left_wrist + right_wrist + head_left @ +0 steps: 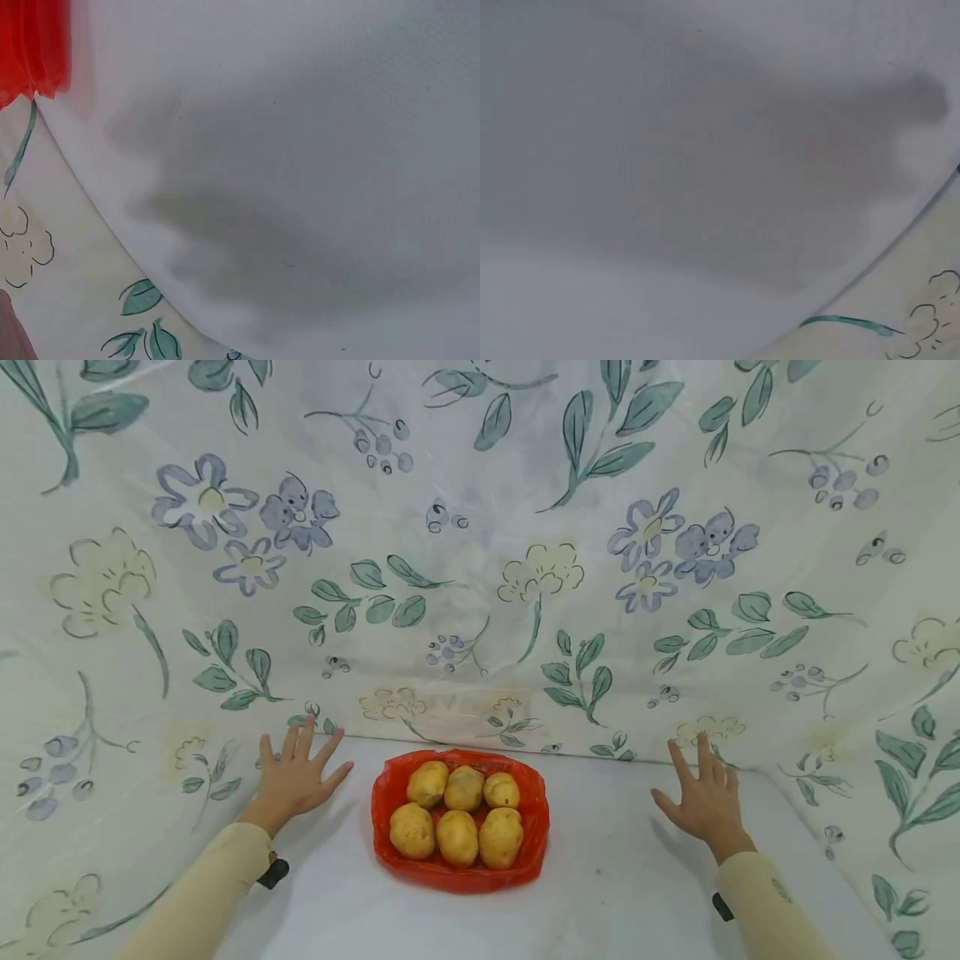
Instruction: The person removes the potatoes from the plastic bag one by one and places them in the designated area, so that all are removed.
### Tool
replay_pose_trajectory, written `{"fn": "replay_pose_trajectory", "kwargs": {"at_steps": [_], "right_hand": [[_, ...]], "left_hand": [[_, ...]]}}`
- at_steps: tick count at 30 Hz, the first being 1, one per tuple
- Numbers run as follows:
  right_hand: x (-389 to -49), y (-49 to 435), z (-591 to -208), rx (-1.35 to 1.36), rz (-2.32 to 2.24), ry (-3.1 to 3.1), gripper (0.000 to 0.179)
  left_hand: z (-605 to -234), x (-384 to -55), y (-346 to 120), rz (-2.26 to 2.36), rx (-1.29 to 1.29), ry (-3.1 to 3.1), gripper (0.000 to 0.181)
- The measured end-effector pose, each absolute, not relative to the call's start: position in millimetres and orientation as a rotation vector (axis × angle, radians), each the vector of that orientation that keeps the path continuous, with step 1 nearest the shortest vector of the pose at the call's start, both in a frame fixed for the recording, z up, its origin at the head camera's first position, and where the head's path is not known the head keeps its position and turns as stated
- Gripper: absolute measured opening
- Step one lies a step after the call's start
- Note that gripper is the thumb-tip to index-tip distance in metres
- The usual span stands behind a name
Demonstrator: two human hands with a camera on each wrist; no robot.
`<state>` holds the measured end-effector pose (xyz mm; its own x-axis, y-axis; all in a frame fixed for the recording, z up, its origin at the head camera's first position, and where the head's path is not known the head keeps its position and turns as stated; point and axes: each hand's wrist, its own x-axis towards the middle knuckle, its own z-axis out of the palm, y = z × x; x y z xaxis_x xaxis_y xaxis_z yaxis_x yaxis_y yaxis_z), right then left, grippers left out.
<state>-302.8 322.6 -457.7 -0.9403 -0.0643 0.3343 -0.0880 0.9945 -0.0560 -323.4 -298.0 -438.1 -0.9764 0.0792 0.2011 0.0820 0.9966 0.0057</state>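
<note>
Several yellow potatoes (pixel 457 838) lie in two rows in a red plastic-lined container (pixel 472 882) at the middle of the white table. Left of it, my left hand (pixel 294 783) hovers with spread fingers and holds nothing. My right hand (pixel 707 799) is farther off on the other side, fingers also spread and nothing in it. In the left wrist view, part of the container's red plastic (pixel 34 45) shows at the upper left, and a bit of finger (pixel 13 334) at the lower left. Only a hand's shadow falls on the table in the right wrist view.
A floral cloth (pixel 480 635) hangs behind the white table (pixel 600 877) and along both its sides. Its lower edge meets the tabletop just beyond the container. Dark wrist cameras peek out below both cream sleeves (pixel 217 877).
</note>
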Motion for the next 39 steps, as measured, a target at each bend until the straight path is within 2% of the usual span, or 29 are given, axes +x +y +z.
{"fn": "replay_pose_trajectory", "kwargs": {"at_steps": [30, 39], "right_hand": [[-309, 282, -448, 0.312, 0.094, -2.752, 0.091], [-306, 264, -452, 0.384, 0.095, -2.739, 0.090]], "left_hand": [[-425, -326, -267, -0.072, -0.272, -2.917, 0.074], [-418, -317, -253, -0.086, -0.354, -2.925, 0.074]]}}
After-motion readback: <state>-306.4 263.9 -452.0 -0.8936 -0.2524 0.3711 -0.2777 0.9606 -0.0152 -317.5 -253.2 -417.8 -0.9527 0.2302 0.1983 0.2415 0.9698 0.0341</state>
